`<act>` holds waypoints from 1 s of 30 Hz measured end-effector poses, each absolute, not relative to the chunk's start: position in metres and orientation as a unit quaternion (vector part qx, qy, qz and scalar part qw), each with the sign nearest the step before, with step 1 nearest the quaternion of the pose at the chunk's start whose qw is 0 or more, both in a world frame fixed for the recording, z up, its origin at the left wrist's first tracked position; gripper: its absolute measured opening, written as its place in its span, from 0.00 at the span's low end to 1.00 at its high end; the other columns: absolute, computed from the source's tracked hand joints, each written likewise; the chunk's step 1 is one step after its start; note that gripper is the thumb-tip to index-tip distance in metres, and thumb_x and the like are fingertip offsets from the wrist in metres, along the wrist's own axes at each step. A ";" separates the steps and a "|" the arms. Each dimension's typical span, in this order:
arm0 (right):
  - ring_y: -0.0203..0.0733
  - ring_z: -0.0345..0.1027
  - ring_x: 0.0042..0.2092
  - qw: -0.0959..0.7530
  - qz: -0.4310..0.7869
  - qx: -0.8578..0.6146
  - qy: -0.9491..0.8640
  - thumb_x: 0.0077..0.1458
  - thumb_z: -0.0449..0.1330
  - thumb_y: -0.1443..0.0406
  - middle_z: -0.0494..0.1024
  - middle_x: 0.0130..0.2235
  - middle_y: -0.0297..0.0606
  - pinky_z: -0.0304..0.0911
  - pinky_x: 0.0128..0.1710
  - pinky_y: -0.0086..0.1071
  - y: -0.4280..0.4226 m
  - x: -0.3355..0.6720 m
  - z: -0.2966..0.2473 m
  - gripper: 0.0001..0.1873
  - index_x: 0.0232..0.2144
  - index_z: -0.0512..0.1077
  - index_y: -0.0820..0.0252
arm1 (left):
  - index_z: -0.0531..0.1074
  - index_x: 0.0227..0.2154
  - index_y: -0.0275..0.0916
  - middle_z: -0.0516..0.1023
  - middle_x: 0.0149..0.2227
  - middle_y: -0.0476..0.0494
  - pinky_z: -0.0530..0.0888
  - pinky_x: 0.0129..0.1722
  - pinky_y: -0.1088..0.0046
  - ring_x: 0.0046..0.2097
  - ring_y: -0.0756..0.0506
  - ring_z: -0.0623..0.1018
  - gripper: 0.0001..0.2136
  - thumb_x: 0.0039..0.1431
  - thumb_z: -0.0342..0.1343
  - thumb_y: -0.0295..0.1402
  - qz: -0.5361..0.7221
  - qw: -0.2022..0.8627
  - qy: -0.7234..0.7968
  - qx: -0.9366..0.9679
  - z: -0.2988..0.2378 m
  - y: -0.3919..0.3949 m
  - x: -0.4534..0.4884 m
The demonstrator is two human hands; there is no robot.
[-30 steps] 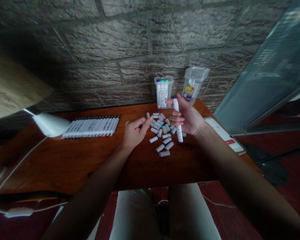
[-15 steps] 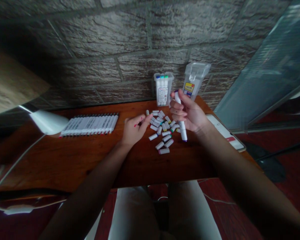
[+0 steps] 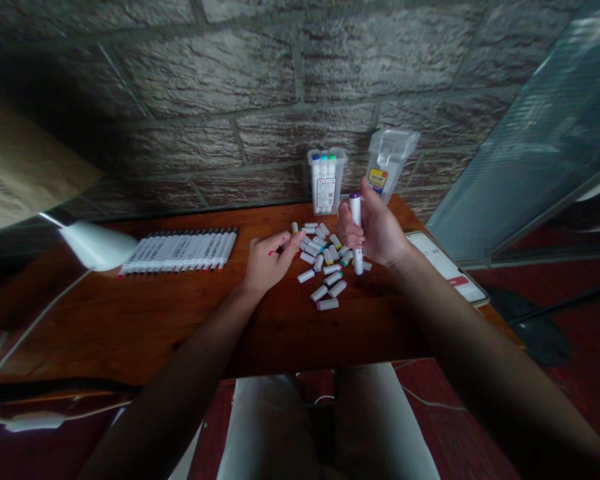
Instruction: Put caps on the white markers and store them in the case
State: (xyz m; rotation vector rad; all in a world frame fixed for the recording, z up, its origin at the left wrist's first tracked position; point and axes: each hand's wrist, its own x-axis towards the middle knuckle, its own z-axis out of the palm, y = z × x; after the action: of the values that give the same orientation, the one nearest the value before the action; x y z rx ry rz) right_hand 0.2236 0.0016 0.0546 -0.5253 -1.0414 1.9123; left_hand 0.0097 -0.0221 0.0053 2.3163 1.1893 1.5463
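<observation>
My right hand (image 3: 375, 227) holds a white marker (image 3: 357, 233) upright, its purple end up, with the thumb raised off the barrel. Below and beside it lies a loose pile of white marker caps (image 3: 329, 255) with coloured ends. At the left edge of the pile, my left hand (image 3: 270, 262) rests near the table with its fingers curled in and the thumb pressed forward. Whether something small sits in its fingertips is hidden. Red marks show on that hand. Behind the pile stands a clear case (image 3: 327, 180) with several markers in it, blue, teal and green ends up.
On the left a row of white markers (image 3: 180, 251) lies side by side, near a white lamp (image 3: 97, 245). A clear case lid (image 3: 393, 157) stands behind my right hand, against the stone wall (image 3: 180, 133). A phone (image 3: 447, 270) lies at the table's right edge.
The marker in my right hand has moved slightly left and turned more upright. My right thumb has lifted off its purple end. The left hand has stayed in place.
</observation>
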 end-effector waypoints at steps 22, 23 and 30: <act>0.30 0.40 0.14 0.400 0.758 -0.149 -0.493 0.61 0.50 0.45 0.49 0.14 0.21 0.41 0.12 0.26 0.003 0.221 0.044 0.24 0.23 0.57 0.54 | 0.69 0.17 0.36 0.68 0.15 0.52 0.61 0.22 0.77 0.19 0.55 0.65 0.21 0.66 0.56 0.37 0.509 0.053 0.386 0.768 0.006 -0.023 0.010; 0.30 0.40 0.14 0.396 0.760 -0.150 -0.492 0.61 0.50 0.45 0.49 0.14 0.21 0.41 0.12 0.26 0.003 0.221 0.044 0.25 0.23 0.57 0.54 | 0.69 0.17 0.36 0.68 0.16 0.52 0.61 0.22 0.77 0.19 0.55 0.66 0.21 0.66 0.56 0.38 0.508 0.053 0.386 0.768 0.006 -0.022 0.010; 0.29 0.37 0.14 0.396 0.751 -0.141 -0.509 0.60 0.53 0.42 0.47 0.14 0.21 0.40 0.12 0.25 0.002 0.217 0.040 0.28 0.21 0.56 0.55 | 0.69 0.17 0.36 0.70 0.16 0.51 0.61 0.22 0.76 0.19 0.54 0.66 0.21 0.67 0.55 0.39 0.503 0.044 0.385 0.773 0.004 -0.022 0.011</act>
State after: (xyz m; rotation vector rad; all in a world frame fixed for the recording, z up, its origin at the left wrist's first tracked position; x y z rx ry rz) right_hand 0.2169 0.0015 0.0400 -0.3582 -1.2907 1.9028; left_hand 0.0112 -0.0217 0.0043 2.3610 1.1778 1.5355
